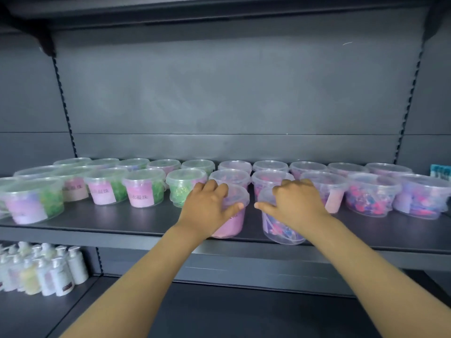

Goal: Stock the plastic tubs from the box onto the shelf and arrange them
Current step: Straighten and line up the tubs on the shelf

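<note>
The pink-labelled tub (231, 217) stands upright near the front edge of the shelf (122, 231), about midway along it. The left hand (210, 206) grips it from above, fingers curled over the lid and the thumb pressed against the side wall. Just beside it, toward the shelf's right end and apart by a narrow gap, stands the blue-and-pink tub (280, 230), also upright and nearer the shelf's front edge. The right hand (299, 203) holds this one, fingers curled over the lid and the thumb stretched out across the front wall toward the other tub. Both forearms reach up from below the shelf. Farther back on the shelf, more lidded tubs stand in rows up to the back panel (231, 93): the green-filled tubs (181, 189) take the shelf's left half, several with pink labels facing forward, and the purple-and-pink tubs (371, 196) take its right half. At the shelf's far right end, against the back, a small blue pack (440, 172) shows partly at the edge of the view. Below the shelf's left end, white pump bottles (58, 272) stand clustered on a lower level.
</note>
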The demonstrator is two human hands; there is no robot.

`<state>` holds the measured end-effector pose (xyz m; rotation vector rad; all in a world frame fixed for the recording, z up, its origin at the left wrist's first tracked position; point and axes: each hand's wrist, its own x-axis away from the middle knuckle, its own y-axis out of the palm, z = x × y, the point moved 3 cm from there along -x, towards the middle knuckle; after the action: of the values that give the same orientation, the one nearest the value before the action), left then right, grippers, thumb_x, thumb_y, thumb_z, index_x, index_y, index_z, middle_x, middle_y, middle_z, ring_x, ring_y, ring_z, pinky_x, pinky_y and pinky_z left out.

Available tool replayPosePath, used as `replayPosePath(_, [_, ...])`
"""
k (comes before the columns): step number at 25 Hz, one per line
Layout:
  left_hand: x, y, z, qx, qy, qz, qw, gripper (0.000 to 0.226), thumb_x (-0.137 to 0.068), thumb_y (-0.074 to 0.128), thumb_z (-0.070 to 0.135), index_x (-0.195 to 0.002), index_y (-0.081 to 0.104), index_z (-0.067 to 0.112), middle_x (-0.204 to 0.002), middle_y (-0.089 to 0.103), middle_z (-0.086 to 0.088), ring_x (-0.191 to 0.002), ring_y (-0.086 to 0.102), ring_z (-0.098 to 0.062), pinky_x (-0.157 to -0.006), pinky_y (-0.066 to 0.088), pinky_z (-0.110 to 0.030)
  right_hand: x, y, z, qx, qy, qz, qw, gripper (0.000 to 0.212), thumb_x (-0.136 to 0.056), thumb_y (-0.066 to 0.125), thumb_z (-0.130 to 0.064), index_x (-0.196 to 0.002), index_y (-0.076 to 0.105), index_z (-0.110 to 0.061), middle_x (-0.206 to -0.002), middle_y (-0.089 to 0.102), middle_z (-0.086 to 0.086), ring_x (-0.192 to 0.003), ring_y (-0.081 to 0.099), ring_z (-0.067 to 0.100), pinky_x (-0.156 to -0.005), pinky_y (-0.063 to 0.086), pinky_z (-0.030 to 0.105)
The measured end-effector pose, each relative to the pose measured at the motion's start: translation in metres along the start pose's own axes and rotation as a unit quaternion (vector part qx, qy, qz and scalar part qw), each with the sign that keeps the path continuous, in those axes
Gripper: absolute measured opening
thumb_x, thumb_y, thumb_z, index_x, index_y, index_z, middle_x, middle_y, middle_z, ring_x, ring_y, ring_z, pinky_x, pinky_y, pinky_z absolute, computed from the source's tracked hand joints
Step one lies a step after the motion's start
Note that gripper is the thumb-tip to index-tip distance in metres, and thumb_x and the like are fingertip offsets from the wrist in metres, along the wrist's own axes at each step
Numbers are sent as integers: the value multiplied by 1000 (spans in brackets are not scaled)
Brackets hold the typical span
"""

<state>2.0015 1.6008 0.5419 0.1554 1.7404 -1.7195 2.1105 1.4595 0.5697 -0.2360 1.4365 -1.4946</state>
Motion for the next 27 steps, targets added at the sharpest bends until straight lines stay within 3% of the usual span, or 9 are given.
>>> replayPosePath(5, [2,2,-22,190,60,-28,980,72,-67,38,70,-103,61,12,-105,56,2,-103,49,-17,-88,32,-19,15,2,16,-65,-50,-69,994,44,-95,39,-45,-108,65,-12,-112,63,5,-107,56,26,-91,42,34])
replayPosePath(7, [0,1,-32,246,66,-75,964,54,-79,56,57,-111,58,14,-113,53,9,-112,48,-11,-88,30,-13,23,-2,22,-134,-43,-95,985,37,-96,44,-36,-118,62,-12,-123,61,4,-120,47,23,-101,37,36])
replayPosePath(9, [-1,0,-36,239,85,-91,963,37,-91,56,38,-120,54,15,-125,50,8,-122,43,-11,-91,26,-10,26,-9,23,-214,3,-92,972,35,-94,49,-32,-120,62,-12,-126,60,4,-124,44,22,-105,34,36])
replayPosePath(11, [-1,4,-35,210,89,-70,971,45,-92,45,46,-124,49,14,-134,44,5,-128,36,-13,-94,21,-10,21,-9,16,-210,38,-78,974,42,-91,49,-46,-116,63,-15,-121,61,3,-118,48,23,-101,38,36])
replayPosePath(13, [2,9,-28,181,85,-29,979,70,-76,22,60,-123,46,13,-130,45,2,-124,35,-17,-94,20,-13,11,-4,6,-124,30,-65,990,54,-86,47,-60,-114,64,-17,-114,60,4,-111,49,24,-95,40,34])
replayPosePath(15, [4,13,-25,160,93,2,983,83,-69,12,68,-122,47,14,-126,49,2,-119,37,-18,-98,21,-16,6,0,0,-76,16,-51,996,55,-84,49,-62,-116,65,-20,-113,61,4,-111,48,22,-93,39,33])
replayPosePath(19, [0,12,-32,178,117,-11,977,85,-67,22,75,-122,50,16,-127,50,5,-122,38,-15,-95,21,-13,16,0,15,-206,12,-55,977,43,-86,60,-44,-123,62,-21,-129,58,-1,-125,44,18,-107,31,29])
replayPosePath(23, [-11,11,-44,240,119,-77,960,64,-73,51,66,-118,56,20,-135,40,5,-129,34,-15,-104,30,-24,28,4,32,-363,35,-93,927,39,-86,65,-27,-125,60,-20,-136,53,-7,-129,43,6,-102,25,13])
replayPosePath(27, [-12,4,-52,233,129,-80,960,86,-57,39,80,-120,57,24,-120,45,11,-118,38,-10,-109,30,-29,29,7,39,-431,59,-109,894,35,-84,68,-24,-118,64,-24,-133,53,-12,-121,44,-1,-99,28,14])
